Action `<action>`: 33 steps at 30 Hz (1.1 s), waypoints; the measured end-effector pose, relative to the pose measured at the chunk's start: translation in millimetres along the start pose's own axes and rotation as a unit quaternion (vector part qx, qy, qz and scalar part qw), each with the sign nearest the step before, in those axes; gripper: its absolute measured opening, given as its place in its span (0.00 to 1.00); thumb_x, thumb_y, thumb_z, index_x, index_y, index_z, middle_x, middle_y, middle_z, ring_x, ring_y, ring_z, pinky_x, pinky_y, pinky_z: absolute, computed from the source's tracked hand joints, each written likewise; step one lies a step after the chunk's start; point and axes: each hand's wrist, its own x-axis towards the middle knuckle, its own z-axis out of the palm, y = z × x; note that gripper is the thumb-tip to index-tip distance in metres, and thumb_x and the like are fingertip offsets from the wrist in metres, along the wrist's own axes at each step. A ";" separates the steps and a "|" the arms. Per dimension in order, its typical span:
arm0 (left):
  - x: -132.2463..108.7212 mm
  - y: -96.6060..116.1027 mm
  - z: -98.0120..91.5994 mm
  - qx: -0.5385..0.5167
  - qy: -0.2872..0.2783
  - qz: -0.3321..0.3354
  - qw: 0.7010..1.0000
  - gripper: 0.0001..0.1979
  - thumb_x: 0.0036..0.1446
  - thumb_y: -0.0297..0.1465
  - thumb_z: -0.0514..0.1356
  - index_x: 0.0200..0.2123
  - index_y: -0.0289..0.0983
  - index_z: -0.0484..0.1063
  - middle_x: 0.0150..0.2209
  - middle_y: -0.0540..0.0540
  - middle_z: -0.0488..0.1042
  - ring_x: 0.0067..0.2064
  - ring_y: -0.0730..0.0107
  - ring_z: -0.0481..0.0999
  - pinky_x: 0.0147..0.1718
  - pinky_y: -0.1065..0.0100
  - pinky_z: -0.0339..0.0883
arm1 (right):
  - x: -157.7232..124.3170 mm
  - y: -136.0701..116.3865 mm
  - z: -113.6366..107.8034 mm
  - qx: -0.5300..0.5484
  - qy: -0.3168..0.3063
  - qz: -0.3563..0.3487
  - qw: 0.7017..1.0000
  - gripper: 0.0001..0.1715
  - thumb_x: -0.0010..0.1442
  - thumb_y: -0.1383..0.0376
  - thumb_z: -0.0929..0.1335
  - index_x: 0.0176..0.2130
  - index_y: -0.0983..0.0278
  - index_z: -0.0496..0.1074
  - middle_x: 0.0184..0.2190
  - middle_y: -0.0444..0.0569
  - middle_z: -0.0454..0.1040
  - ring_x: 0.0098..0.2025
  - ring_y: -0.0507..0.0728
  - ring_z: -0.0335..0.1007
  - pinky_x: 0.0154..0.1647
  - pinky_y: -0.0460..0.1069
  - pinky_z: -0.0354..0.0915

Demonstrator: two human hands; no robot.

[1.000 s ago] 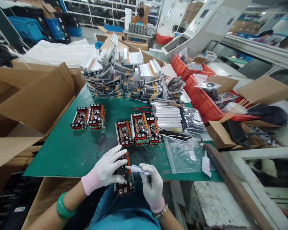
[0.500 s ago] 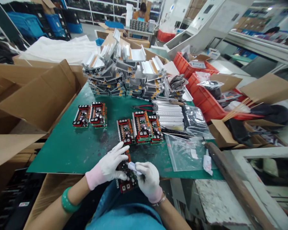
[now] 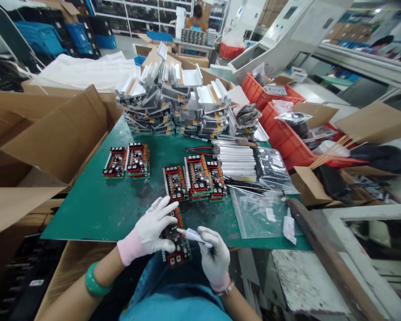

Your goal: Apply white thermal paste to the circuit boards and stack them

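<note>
A circuit board [image 3: 176,258] juts over the near edge of the green table, with black and red blocks at its ends and an orange strip along the right. My left hand [image 3: 153,227], in a white glove with a pink cuff, grips its left side, the fingers covering part of it. In my gloved right hand [image 3: 215,258] is a white squeeze tube [image 3: 197,236], held at its back end. The tube's narrow nozzle points left at the middle of the board; whether it touches I cannot tell. Just beyond lie more circuit boards [image 3: 198,176], some stacked.
Two piles of boards [image 3: 137,160] lie farther left. Stacked metal profiles [image 3: 173,102] line the back. Pliers [image 3: 200,149], silvery strips [image 3: 235,160], a clear bag [image 3: 254,214] and another tube [image 3: 289,228] lie rightward. Red crates [image 3: 280,138] flank the right, an open carton [image 3: 56,133] the left.
My right hand has drawn back to the right and its grip has moved to the tube's rear, so more of the tube shows. My left hand has barely moved on the board.
</note>
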 end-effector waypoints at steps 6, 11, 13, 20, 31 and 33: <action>-9.8 18.3 5.1 0.018 -0.018 0.030 0.999 0.49 0.43 0.69 0.56 0.56 0.38 0.67 0.66 0.34 0.60 0.70 0.42 0.49 0.69 0.43 0.29 | -15.3 -2.4 -12.2 -0.003 0.013 0.086 0.996 0.06 0.69 0.65 0.63 0.40 0.59 0.70 0.33 0.47 0.78 0.35 0.54 0.78 0.35 0.48 0.75; -5.5 21.2 10.2 0.004 -0.023 0.035 0.999 0.43 0.41 0.67 0.60 0.48 0.38 0.70 0.63 0.34 0.65 0.69 0.40 0.52 0.68 0.41 0.29 | -10.7 -2.8 -10.1 -0.044 -0.016 0.058 0.997 0.08 0.69 0.62 0.63 0.39 0.59 0.70 0.31 0.47 0.77 0.32 0.54 0.77 0.32 0.48 0.74; -3.5 20.6 10.3 -0.003 -0.023 0.037 0.999 0.41 0.41 0.66 0.60 0.47 0.38 0.70 0.62 0.34 0.67 0.69 0.40 0.53 0.68 0.39 0.30 | -7.9 -3.8 -7.3 -0.053 -0.019 0.049 0.997 0.08 0.69 0.62 0.63 0.39 0.59 0.70 0.30 0.47 0.76 0.31 0.54 0.77 0.31 0.47 0.73; -14.5 22.2 10.3 -0.012 0.017 0.033 0.999 0.41 0.45 0.65 0.60 0.50 0.38 0.66 0.62 0.34 0.67 0.70 0.44 0.52 0.68 0.41 0.34 | -5.6 -5.0 -1.4 -0.068 -0.004 0.024 0.997 0.08 0.69 0.62 0.63 0.37 0.60 0.69 0.28 0.45 0.75 0.28 0.53 0.75 0.29 0.46 0.72; -15.5 35.3 5.9 0.042 0.078 0.043 0.995 0.29 0.53 0.51 0.62 0.51 0.37 0.68 0.55 0.37 0.73 0.64 0.46 0.63 0.63 0.43 0.54 | -20.6 -1.6 -10.2 0.022 0.011 0.184 0.983 0.09 0.64 0.60 0.68 0.38 0.61 0.76 0.34 0.51 0.82 0.35 0.56 0.80 0.35 0.49 0.76; -16.4 42.8 4.8 0.068 0.105 0.031 0.992 0.27 0.54 0.50 0.62 0.49 0.38 0.70 0.46 0.40 0.77 0.54 0.49 0.73 0.56 0.47 0.64 | -25.1 -1.5 -12.0 0.051 0.032 0.241 0.969 0.11 0.62 0.58 0.71 0.40 0.63 0.77 0.34 0.52 0.82 0.35 0.58 0.81 0.35 0.50 0.77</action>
